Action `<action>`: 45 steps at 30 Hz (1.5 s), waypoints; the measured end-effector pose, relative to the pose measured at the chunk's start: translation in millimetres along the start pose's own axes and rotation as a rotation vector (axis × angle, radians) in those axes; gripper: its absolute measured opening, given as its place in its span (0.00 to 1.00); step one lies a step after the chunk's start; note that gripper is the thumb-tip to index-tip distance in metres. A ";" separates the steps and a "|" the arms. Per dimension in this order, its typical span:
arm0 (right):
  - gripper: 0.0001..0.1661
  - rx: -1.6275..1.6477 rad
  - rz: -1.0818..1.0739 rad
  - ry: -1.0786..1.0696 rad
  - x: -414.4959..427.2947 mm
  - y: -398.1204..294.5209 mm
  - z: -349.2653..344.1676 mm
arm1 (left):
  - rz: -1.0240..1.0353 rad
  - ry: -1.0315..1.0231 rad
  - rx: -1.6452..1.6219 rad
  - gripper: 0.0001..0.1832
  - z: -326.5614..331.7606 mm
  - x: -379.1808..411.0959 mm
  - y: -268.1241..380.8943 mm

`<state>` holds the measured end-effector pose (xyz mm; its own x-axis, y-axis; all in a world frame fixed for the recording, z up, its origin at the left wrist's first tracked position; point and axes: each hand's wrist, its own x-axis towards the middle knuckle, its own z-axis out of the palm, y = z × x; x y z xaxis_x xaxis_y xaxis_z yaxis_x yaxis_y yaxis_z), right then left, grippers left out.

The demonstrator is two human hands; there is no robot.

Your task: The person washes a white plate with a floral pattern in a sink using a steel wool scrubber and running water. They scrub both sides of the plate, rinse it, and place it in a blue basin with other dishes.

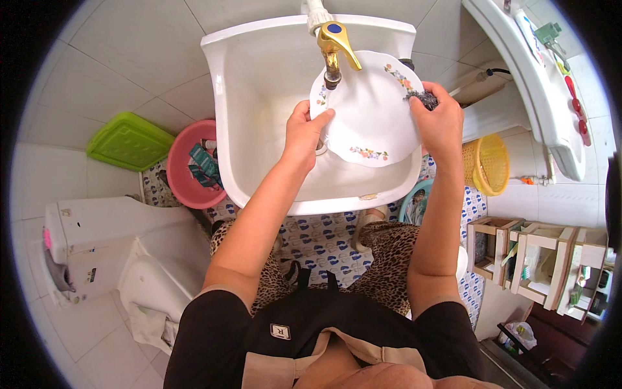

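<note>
A white plate with a scalloped rim and painted flower sprays (371, 116) is held tilted over a deep white ceramic sink (257, 97). My left hand (306, 133) grips the plate's left edge, thumb on its face. In my right hand (440, 121) a dark steel wool scourer (423, 99) is pinched against the plate's right rim, over the flowers. The gold-coloured tap (335, 46) hangs above the plate's upper left, and its spout overlaps the plate in view. No stream of water shows. Part of the drain (320, 147) peeks out beside my left hand.
Left of the sink stand a pink basin (182, 187) with cloth inside and a green lid (129, 141). A toilet (160, 262) is at lower left. To the right are a washbasin (539, 87), a yellow basket (495, 165) and a wooden rack (534, 262).
</note>
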<state>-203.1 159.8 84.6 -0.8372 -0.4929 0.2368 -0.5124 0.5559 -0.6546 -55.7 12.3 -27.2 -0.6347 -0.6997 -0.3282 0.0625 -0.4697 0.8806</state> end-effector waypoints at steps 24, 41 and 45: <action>0.17 0.068 -0.033 -0.041 1.0 18.4 -10.6 | 0.408 0.197 0.326 0.18 12.5 13.6 -7.6; 0.16 -0.180 -0.661 0.156 -23.9 3.7 20.8 | -0.398 -0.140 -0.457 0.28 18.6 3.3 35.0; 0.19 -0.195 -0.965 0.106 -50.7 4.4 48.7 | -0.402 0.000 -0.673 0.21 -8.5 14.7 21.6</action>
<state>-153.7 154.6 34.8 -0.0525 -0.7350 0.6760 -0.9984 0.0529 -0.0201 -57.2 -12.7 -15.9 -0.7077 -0.4066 -0.5778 0.2810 -0.9123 0.2978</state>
